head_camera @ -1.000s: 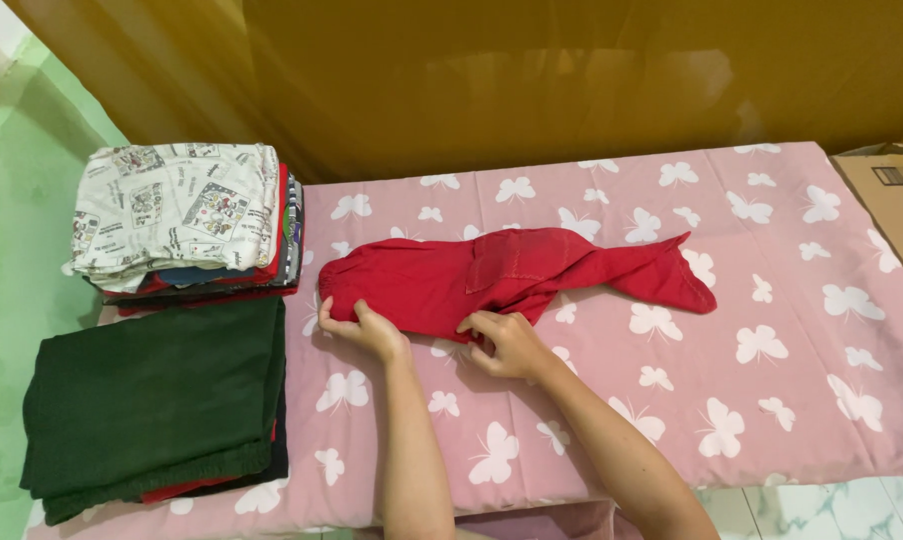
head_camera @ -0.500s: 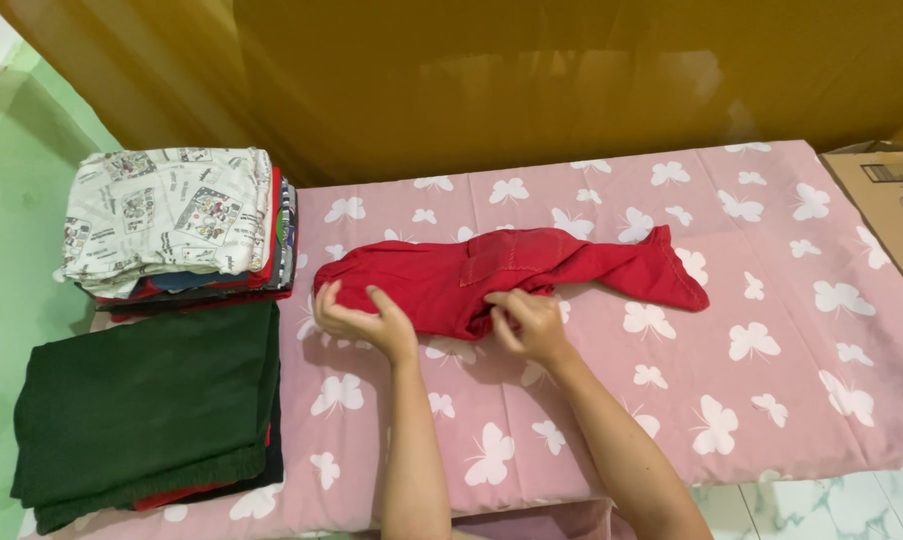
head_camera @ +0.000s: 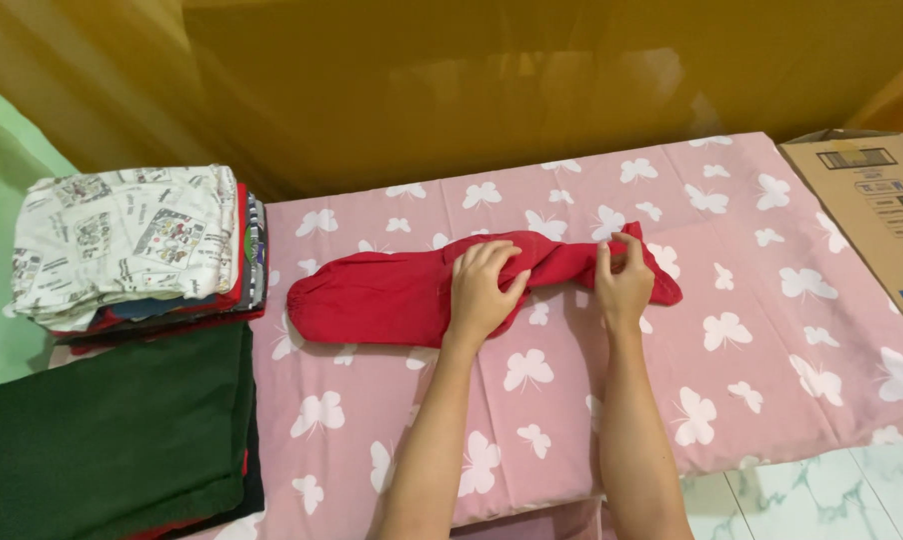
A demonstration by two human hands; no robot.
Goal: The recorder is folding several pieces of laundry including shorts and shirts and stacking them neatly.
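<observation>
folding in hand: a red garment [head_camera: 412, 290], lying lengthwise across the middle of a tabletop covered by a pink butterfly-print cloth [head_camera: 772, 330].

- left hand [head_camera: 484, 285]: laid palm down on the middle of the red garment, fingers spread, pressing the fabric flat; not clenched, not closed round anything.
- right hand [head_camera: 624, 275]: at the garment's narrow right end, fingers pinching a fold of the red fabric.
- step, by judgement: the piece is being smoothed and held at its centre while the right end is gathered for a fold. the next move seems to call for the left hand to keep the middle anchored while the pinched end goes over it, edges kept in line so the bundle does not twist.
- stack of folded clothes [head_camera: 132, 245]: white printed piece on top, at the far left, well apart from the hands.
- dark green folded cloth [head_camera: 112, 430]: nearer left, just below that stack, over darker pieces.
- cardboard box [head_camera: 872, 200]: at the far right edge.

hidden or unclear: the kind of garment cannot be told, bunched as it is; the right fingertips are partly buried in fabric; the green pile and the box are cut off by the frame; the lower layers of both piles show only as edges.
</observation>
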